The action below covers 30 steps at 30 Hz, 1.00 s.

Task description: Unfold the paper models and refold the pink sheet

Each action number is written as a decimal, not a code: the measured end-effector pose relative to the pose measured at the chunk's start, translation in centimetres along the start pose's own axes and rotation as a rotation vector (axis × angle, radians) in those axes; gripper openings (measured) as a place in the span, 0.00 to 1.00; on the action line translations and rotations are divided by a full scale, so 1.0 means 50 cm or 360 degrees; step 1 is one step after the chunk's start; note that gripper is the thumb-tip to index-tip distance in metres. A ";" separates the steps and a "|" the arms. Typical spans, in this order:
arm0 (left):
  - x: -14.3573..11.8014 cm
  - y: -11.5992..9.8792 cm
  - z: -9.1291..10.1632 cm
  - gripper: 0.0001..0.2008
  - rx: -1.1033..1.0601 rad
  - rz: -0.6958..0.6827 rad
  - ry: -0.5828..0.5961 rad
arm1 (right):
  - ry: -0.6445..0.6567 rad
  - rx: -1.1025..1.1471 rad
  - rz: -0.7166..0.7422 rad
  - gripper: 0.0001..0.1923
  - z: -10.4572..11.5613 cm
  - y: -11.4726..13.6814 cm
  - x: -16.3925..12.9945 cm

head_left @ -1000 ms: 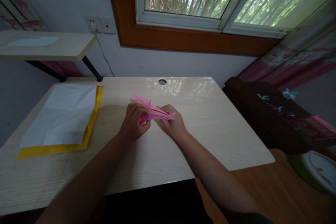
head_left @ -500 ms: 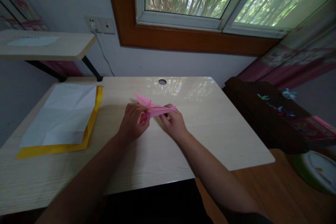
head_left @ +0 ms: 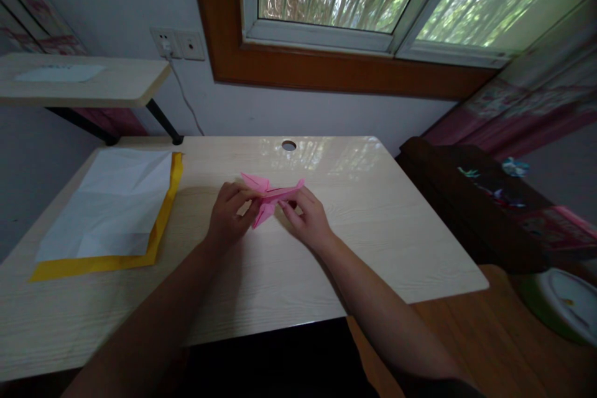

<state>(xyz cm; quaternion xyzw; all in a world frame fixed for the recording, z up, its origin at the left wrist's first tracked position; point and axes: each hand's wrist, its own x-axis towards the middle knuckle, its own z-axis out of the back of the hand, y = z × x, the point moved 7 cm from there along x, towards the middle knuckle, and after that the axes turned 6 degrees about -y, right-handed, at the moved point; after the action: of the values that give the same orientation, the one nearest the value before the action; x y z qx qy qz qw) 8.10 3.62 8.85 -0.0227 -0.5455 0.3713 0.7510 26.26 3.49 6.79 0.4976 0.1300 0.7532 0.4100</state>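
left hand and right hand hold a folded pink paper between them above the tabletop, fingers pinched narrow on its ends.

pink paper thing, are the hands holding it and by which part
Yes. Both hands hold the folded pink paper above the table: the left hand pinches its left end, the right hand its right end.

Head-worn view, down over desk
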 end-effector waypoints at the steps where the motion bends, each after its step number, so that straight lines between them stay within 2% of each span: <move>1: 0.000 0.001 -0.001 0.03 -0.0028 0.0014 0.0006 | -0.0015 0.0014 0.0001 0.05 0.002 0.002 0.002; 5: -0.006 -0.002 -0.009 0.03 -0.0163 0.0002 0.0050 | -0.0091 0.0063 -0.0026 0.04 0.008 -0.004 0.001; 9: -0.013 -0.010 -0.019 0.10 -0.0225 -0.0058 0.0091 | -0.0092 0.0186 -0.0190 0.04 -0.001 -0.032 -0.010; 13: -0.018 -0.008 -0.020 0.17 -0.0144 -0.0066 0.0075 | -0.0028 0.0390 -0.0320 0.07 -0.017 -0.044 -0.017; 16: -0.019 -0.004 -0.016 0.21 -0.0033 -0.0063 0.0027 | 0.0012 0.0451 -0.0306 0.08 -0.022 -0.034 -0.013; 21: -0.017 -0.006 -0.012 0.20 -0.0059 -0.0073 0.0013 | 0.0021 0.0486 -0.0262 0.07 -0.023 -0.021 -0.005; 30: -0.006 -0.004 -0.004 0.16 -0.0080 -0.0017 -0.0035 | 0.0037 0.0643 -0.0448 0.10 -0.035 -0.058 -0.018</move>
<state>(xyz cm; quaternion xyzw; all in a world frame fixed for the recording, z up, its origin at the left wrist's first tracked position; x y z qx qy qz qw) 8.31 3.36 8.60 -0.0347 -0.5629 0.3537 0.7462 26.32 4.99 3.62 0.5378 0.3507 0.6532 0.4015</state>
